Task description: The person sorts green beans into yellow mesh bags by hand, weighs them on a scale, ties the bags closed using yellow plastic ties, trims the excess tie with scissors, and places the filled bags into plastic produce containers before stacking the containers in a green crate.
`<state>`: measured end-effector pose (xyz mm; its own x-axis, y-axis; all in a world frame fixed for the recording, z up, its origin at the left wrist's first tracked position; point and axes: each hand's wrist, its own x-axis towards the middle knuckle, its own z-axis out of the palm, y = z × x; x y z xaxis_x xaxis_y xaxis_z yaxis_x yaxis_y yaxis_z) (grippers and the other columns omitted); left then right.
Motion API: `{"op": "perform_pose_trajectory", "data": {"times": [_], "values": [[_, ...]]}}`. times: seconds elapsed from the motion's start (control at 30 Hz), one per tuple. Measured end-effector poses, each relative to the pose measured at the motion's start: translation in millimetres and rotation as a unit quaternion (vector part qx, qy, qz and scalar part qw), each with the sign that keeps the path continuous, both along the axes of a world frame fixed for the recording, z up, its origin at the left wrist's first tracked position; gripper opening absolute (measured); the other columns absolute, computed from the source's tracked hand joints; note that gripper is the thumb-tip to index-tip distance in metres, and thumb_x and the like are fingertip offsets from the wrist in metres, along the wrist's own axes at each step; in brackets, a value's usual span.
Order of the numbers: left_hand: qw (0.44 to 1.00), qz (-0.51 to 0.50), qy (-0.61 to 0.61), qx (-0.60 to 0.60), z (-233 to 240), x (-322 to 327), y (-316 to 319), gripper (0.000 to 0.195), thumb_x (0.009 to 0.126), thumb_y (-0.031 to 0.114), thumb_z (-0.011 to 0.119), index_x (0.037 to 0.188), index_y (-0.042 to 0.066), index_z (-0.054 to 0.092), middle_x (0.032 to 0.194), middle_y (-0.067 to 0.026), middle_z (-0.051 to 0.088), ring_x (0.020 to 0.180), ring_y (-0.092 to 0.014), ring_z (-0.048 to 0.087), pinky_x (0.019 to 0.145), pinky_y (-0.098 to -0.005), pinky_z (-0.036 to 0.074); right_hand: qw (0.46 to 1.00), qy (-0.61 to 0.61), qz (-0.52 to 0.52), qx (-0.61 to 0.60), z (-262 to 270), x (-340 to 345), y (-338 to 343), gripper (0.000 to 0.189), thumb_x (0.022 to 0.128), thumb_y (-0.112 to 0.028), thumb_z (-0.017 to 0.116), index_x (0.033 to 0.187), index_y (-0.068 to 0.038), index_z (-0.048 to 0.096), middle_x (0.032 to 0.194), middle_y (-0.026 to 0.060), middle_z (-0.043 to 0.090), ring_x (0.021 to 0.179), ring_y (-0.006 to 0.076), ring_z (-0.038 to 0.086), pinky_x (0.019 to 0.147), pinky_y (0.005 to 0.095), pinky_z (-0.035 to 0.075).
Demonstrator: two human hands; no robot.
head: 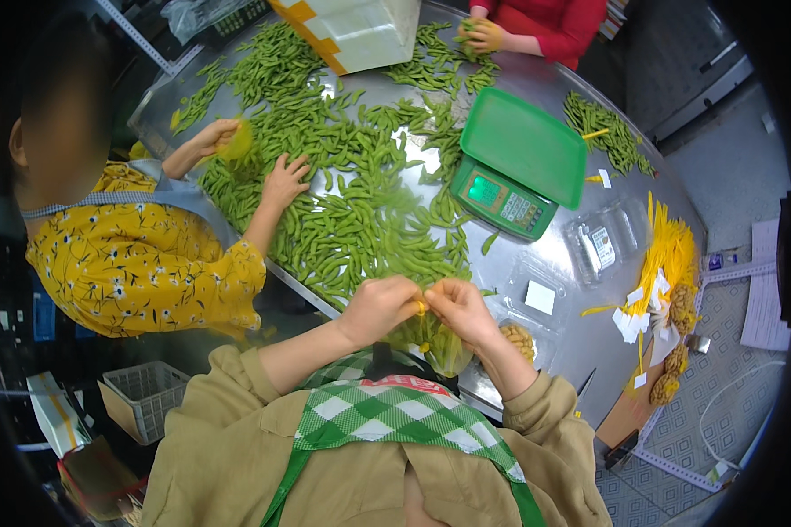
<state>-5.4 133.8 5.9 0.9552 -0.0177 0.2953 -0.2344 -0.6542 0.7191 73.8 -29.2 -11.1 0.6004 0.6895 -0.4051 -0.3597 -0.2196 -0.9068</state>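
Observation:
Close to my apron, my left hand and my right hand meet, fingertips pinched around the gathered neck of a yellow mesh bag. A small yellow loop or knot shows by my left fingers; whether it is a tie or the mesh itself, I cannot tell. Below my hands the bag hangs with green pods inside, partly hidden by my right wrist. Just beyond my fingers spreads a wide heap of green soybean pods on the metal table.
A green digital scale stands right of the pods. Clear plastic boxes, yellow mesh bags with white tags and bagged peanuts lie at right. A foam box stands behind. Two co-workers handle pods, at left and at the far side.

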Motion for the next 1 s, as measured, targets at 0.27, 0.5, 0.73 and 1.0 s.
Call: {"op": "perform_pose_trajectory", "data": {"times": [0.27, 0.5, 0.73, 1.0], "values": [[0.998, 0.054, -0.012, -0.02, -5.5, -5.7, -2.6, 0.012, 0.066, 0.008, 0.068, 0.074, 0.003, 0.059, 0.067, -0.0083, 0.058, 0.059, -0.024, 0.059, 0.053, -0.0332, 0.046, 0.942, -0.319, 0.046, -0.091, 24.3, 5.9, 3.9, 0.013, 0.07, -0.009, 0.07, 0.071, -0.002, 0.059, 0.063, 0.0116, 0.058, 0.055, 0.0276, 0.055, 0.052, 0.0342, 0.044], [0.981, 0.175, 0.051, -0.067, -6.6, -12.8, 5.6, 0.012, 0.062, 0.01, 0.067, 0.068, 0.006, 0.058, 0.063, -0.0073, 0.057, 0.056, -0.023, 0.058, 0.052, -0.0322, 0.046, 0.833, -0.551, -0.051, -0.011, 63.2, -2.5, 8.3, 0.018, 0.067, -0.001, 0.07, 0.079, -0.002, 0.056, 0.062, 0.0081, 0.052, 0.054, 0.0207, 0.052, 0.051, 0.0285, 0.042], [0.974, 0.195, 0.082, -0.082, -14.0, -9.3, -3.3, 0.014, 0.064, 0.011, 0.066, 0.07, 0.003, 0.056, 0.065, -0.0108, 0.058, 0.056, -0.024, 0.06, 0.049, -0.0331, 0.046, 0.965, -0.246, -0.06, -0.068, 11.7, -23.0, 26.2, 0.015, 0.073, -0.001, 0.063, 0.085, 0.003, 0.055, 0.061, 0.0044, 0.056, 0.052, 0.0088, 0.052, 0.05, 0.022, 0.044], [0.966, 0.188, 0.131, -0.121, -12.1, 5.4, 6.0, 0.012, 0.065, 0.01, 0.065, 0.071, 0.002, 0.057, 0.066, -0.0115, 0.058, 0.058, -0.025, 0.059, 0.051, -0.0329, 0.046, 0.955, -0.29, -0.041, -0.051, 2.5, -4.4, 34.3, 0.017, 0.065, 0.005, 0.064, 0.081, 0.002, 0.057, 0.067, 0.0064, 0.057, 0.056, 0.0113, 0.056, 0.053, 0.0236, 0.046]]}}
